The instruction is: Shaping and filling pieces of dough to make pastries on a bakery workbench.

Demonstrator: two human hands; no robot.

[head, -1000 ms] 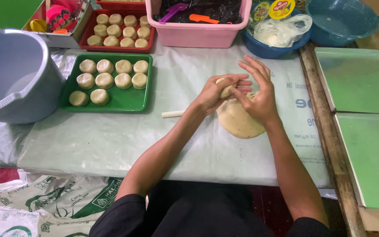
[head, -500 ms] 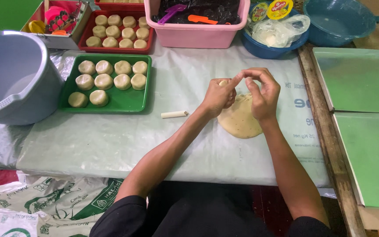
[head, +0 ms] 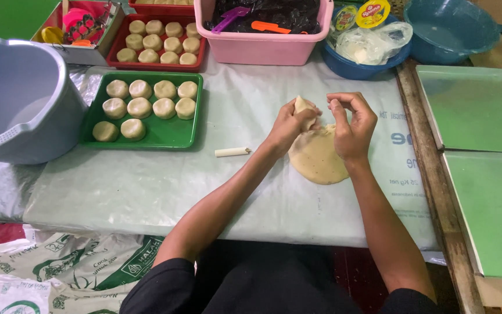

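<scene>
Hands hide the dough sheet's (head: 319, 160) far edge.

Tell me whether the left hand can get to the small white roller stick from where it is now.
Probably yes. The small white stick lies apart on bare sheet beside the left hand, nothing between; but that hand is pinching the flat dough and must let go first.

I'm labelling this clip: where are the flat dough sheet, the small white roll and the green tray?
flat dough sheet (head: 318, 160), head view, bare lower middle.
small white roll (head: 232, 152), head view, mid-length.
green tray (head: 167, 135), head view, bare floor.
</scene>
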